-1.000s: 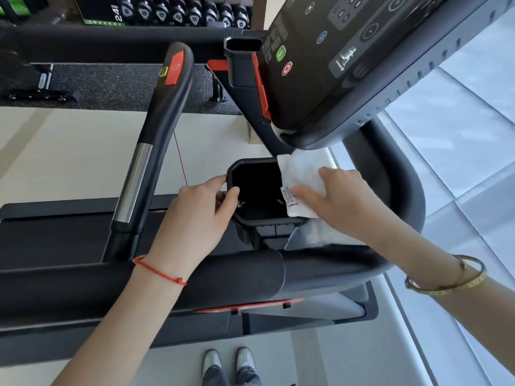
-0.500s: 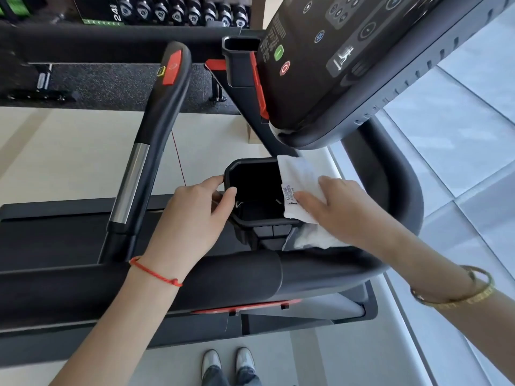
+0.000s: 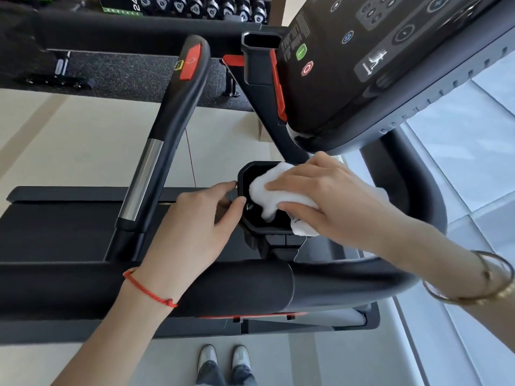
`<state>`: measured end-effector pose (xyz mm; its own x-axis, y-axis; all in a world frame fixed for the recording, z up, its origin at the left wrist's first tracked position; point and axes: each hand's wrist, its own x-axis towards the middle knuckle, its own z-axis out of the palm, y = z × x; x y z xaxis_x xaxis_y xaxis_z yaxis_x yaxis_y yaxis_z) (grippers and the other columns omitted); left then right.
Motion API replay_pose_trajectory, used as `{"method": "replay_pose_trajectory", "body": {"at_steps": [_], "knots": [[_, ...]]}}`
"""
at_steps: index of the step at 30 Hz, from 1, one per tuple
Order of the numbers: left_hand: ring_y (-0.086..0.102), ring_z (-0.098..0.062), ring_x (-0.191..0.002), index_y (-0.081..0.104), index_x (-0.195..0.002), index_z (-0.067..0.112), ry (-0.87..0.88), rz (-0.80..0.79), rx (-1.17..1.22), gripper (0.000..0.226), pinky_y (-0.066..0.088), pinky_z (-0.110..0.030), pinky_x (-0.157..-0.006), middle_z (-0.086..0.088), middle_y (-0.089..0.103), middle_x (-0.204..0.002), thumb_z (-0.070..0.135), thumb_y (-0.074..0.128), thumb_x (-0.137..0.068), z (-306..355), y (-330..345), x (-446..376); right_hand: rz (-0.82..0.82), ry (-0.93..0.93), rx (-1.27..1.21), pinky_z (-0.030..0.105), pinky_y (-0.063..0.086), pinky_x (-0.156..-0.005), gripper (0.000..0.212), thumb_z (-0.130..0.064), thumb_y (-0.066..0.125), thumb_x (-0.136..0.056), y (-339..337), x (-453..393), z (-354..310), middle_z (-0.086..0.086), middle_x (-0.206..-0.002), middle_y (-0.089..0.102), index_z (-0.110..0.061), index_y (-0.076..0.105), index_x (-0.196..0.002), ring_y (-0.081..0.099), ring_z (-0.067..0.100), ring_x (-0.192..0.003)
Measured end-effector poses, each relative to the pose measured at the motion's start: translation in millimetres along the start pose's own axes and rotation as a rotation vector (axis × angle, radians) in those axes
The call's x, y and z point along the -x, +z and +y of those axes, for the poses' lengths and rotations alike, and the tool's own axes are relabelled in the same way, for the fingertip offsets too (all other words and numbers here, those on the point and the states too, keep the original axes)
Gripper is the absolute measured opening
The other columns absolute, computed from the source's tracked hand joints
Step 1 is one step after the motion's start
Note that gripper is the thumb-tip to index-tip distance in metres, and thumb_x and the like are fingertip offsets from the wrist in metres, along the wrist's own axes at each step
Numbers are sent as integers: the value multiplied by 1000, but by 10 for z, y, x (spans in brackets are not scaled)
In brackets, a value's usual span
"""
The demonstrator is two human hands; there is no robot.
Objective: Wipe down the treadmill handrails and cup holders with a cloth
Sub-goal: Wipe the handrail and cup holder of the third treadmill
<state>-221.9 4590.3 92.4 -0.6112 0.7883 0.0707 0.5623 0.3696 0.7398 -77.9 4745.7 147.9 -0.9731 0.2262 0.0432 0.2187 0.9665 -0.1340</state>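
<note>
Cup holder (image 3: 252,228) interior behind cloth (image 3: 267,192)

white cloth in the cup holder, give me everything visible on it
The white cloth looks like soft, towel-like fabric, bunched into rounded folds. Its left part hangs down into the black cup holder; its right part drapes over the holder's right rim, where a small printed tag shows near the lower edge. The right hand lies on top of it, fingers over the upper folds and thumb under the lower fold, holding it. The left hand grips the holder's left rim and does not touch the cloth.
</note>
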Motion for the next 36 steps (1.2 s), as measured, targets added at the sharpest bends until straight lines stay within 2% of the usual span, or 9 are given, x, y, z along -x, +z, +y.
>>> {"method": "replay_pose_trajectory", "body": {"at_steps": [4,6,9,15,18,23,28,33,36], "knots": [[69,-13,-95,62,-130,31,-9,-21,10,50,55,-41,-90,13,73,-95,52,46,-88,-17,-33,36,-100,-116,-184,17,36,-85,17,-22,56,-97,37,-265,9,-9,-99,70,-23,72,-102,48,16,-87],[69,-14,-95,63,-128,34,-8,-26,20,47,55,-41,-89,14,73,-95,52,45,-88,-16,-38,38,-204,-89,-234,23,42,-86,17,-28,55,-97,71,-382,29,-9,-98,68,-23,70,-103,53,11,-91],[68,-11,-92,63,-123,37,-3,-17,25,38,56,-40,-86,16,72,-92,49,47,-90,-17,-47,33,-442,-99,-57,38,48,-83,22,-41,46,-96,129,-487,44,-9,-92,67,-35,66,-101,60,16,-89],[67,-7,-95,56,-129,42,-3,-47,14,43,55,-39,-87,18,70,-97,55,43,-90,-39,-29,-15,-691,-108,194,34,43,-62,26,-43,40,-94,179,-651,34,-7,-68,55,-31,60,-82,54,16,-64],[67,-4,-94,55,-132,41,-13,-50,23,48,56,-37,-85,17,70,-98,57,43,-89,-51,-19,-20,-662,-100,188,37,48,-67,27,-46,38,-92,180,-612,71,-7,-72,56,-32,61,-86,56,19,-70],[65,0,-95,55,-134,40,-32,-74,-2,51,57,-29,-77,21,68,-99,58,42,-88,-49,-35,-42,-454,-104,179,31,36,-63,24,-52,41,-89,120,-502,116,-10,-82,57,-35,58,-94,49,16,-75],[66,-8,-100,51,-138,38,-12,-104,-60,56,57,-38,-83,18,69,-106,59,40,-88,-17,-74,-123,-389,-57,-34,33,48,-67,5,-36,52,-84,76,-520,92,-10,-78,61,-33,52,-80,55,12,-76],[66,-8,-95,41,-146,38,-18,-144,-86,64,56,-37,-82,15,69,-107,62,37,-88,-27,-86,-175,-287,-97,-186,36,48,-77,12,-22,55,-86,126,-531,85,-12,-83,57,-30,62,-91,55,12,-87],[66,-8,-89,39,-147,39,-27,-171,-87,64,55,-37,-81,15,68,-105,63,37,-88,-54,-103,-211,-246,-113,-178,38,49,-75,6,-23,58,-86,154,-559,46,-10,-85,53,-27,59,-89,54,14,-87]]}}
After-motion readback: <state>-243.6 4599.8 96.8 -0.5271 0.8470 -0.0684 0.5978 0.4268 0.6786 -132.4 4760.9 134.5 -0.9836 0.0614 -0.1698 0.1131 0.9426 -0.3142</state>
